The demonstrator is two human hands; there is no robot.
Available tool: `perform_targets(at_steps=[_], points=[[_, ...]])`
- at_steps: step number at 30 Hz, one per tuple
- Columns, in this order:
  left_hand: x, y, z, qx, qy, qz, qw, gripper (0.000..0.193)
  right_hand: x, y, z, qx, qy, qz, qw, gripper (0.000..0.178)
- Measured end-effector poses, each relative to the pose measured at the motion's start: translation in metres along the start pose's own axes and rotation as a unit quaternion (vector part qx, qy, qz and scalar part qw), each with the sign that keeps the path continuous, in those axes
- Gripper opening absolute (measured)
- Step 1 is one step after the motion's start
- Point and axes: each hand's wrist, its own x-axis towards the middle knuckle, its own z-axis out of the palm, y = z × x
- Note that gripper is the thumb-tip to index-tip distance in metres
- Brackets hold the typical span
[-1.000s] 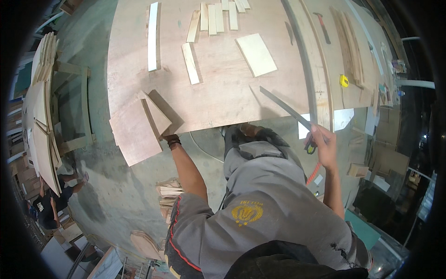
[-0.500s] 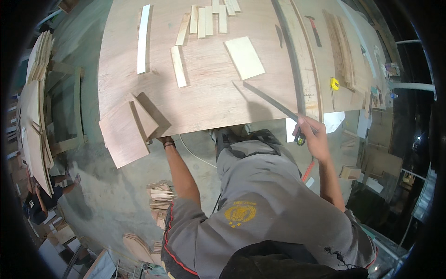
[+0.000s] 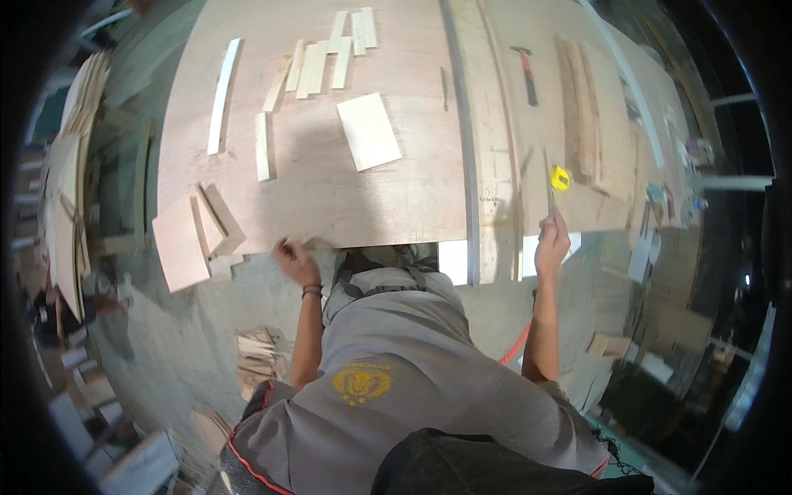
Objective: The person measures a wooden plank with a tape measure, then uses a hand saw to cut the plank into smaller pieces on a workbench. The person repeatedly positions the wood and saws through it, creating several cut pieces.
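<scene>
My right hand is closed around a long, thin grey metal strip, now seen almost edge-on and pointing away from me beside the yellow tape measure. At the near edge of the plywood table, my left hand hangs with loosely bent fingers, slightly blurred, nothing visible in them. To its left, a flat plywood board juts over the table's corner. A narrower wooden piece rests on that board.
Several pale wood strips, a white strip and a pale rectangular panel lie on the table. A long beam crosses it; beyond lie a hammer and rough planks. Stacked boards stand left.
My left hand has come away from the plywood boards and moved right along the table edge. My right hand has swung the metal strip from slanting left to pointing straight ahead, past the beam.
</scene>
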Motion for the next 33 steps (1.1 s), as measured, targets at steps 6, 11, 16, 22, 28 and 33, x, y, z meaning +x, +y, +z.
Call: perform_targets(at_steps=[6, 11, 16, 22, 28, 33], points=[[0.009, 0.115, 0.115, 0.109, -0.201, 0.169, 0.959, 0.065, 0.052, 0.073, 0.032, -0.201, -0.089, -0.178, 0.959, 0.05], [0.004, 0.164, 0.203, 0.311, -0.243, 0.094, 0.914, 0.099, 0.087, 0.117, 0.049, -0.248, -0.117, -0.248, 0.929, 0.053], [-0.008, 0.171, 0.235, 0.41, -0.216, 0.005, 0.886, 0.1, 0.085, 0.123, 0.045, -0.205, -0.096, -0.255, 0.94, 0.05], [-0.022, 0.165, 0.231, 0.411, -0.197, 0.009, 0.89, 0.095, 0.041, 0.087, 0.053, -0.052, -0.074, -0.228, 0.97, 0.038], [-0.106, 0.127, 0.166, -0.017, -0.291, -0.04, 0.956, 0.075, -0.017, 0.014, 0.078, 0.194, -0.374, -0.022, 0.907, 0.045], [-0.176, 0.173, 0.122, 0.013, -0.482, 0.007, 0.876, 0.083, -0.055, 0.008, 0.097, 0.254, -0.48, 0.148, 0.826, 0.054]])
